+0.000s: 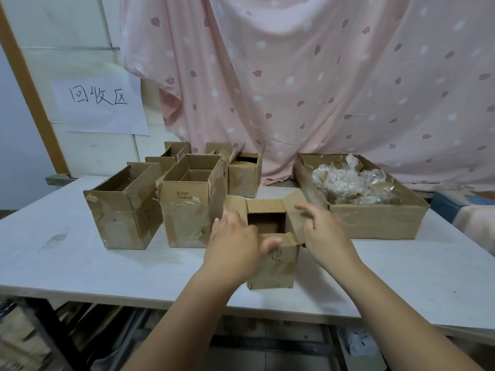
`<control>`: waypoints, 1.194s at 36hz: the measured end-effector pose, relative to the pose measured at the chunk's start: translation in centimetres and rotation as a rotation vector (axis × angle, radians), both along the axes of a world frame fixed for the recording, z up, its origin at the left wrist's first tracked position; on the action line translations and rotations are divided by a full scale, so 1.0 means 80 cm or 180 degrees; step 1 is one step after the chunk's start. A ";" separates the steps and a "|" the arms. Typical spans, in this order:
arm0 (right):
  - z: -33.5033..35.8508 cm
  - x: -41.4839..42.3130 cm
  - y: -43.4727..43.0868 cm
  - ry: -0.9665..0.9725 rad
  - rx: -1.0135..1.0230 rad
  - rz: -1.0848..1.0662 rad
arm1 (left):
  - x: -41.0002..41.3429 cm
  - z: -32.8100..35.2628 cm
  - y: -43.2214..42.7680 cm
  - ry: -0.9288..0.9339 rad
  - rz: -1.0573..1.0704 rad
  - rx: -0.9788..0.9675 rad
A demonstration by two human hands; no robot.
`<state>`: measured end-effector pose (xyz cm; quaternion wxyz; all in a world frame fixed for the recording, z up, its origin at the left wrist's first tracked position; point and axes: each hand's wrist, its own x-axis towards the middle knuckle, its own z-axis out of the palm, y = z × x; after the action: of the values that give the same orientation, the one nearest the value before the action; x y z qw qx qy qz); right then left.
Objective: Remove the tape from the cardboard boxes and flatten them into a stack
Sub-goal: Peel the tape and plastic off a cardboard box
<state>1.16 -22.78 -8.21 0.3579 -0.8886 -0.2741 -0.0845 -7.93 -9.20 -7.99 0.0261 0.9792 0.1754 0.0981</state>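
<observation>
The small box (270, 263) is sat upright near the front edge of the desk (80, 263), roughly in the middle, with its top open and all four flaps folded outward. It's gripped at the near left corner by the left hand (233, 242): the thumb is laid across the near flap and the fingers are spread over the left flap. The right hand (325, 231) is placed against the right flap with its fingers curled, but whether the flap is actually pinched can't be told from this angle. Scraps of tape can be seen stuck on the front face of the box. Just behind and to the left, two taller open boxes are stood side by side, a printed one (187, 212) and a plainer one (120, 218), both covered in torn tape remains. Another open box (245, 178) is set further back, with a few more open boxes (174, 152) lined up behind those. To the right, a wide shallow carton (375, 220) is parked, filled with a crumpled heap of clear tape and plastic (351, 180). A pink patterned cloth (321, 76) is hung behind the desk, and a handwritten paper sign (101, 105) is stuck on the wall at the left
</observation>
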 end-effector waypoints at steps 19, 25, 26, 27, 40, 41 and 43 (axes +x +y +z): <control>0.043 0.068 0.045 -0.0880 -0.2412 0.0123 | -0.019 -0.022 -0.017 -0.1377 -0.0691 -0.0788; 0.032 0.084 0.059 -0.0792 -0.2274 0.0172 | -0.009 -0.059 0.001 -0.1789 -0.1273 -0.0646; 0.031 0.084 0.060 -0.0754 -0.2204 0.0159 | -0.008 -0.062 0.002 -0.1872 -0.1308 -0.0745; 0.031 0.084 0.060 -0.0728 -0.2074 0.0136 | -0.009 -0.062 0.003 -0.1993 -0.1331 -0.0847; 0.011 0.091 0.021 0.0191 0.0607 0.0440 | -0.022 -0.050 0.000 -0.2601 -0.0079 -0.3960; 0.008 0.088 0.017 0.0314 0.0915 0.0501 | -0.020 -0.052 0.005 -0.2396 0.0097 -0.3995; 0.000 0.081 0.009 0.0592 0.1468 0.0607 | -0.017 -0.055 0.014 -0.2044 0.0272 -0.4208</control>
<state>7.65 -22.05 -8.17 0.5809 -0.7577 -0.2960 -0.0285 -9.28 -8.10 -12.39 0.6573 0.6744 0.2196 0.2547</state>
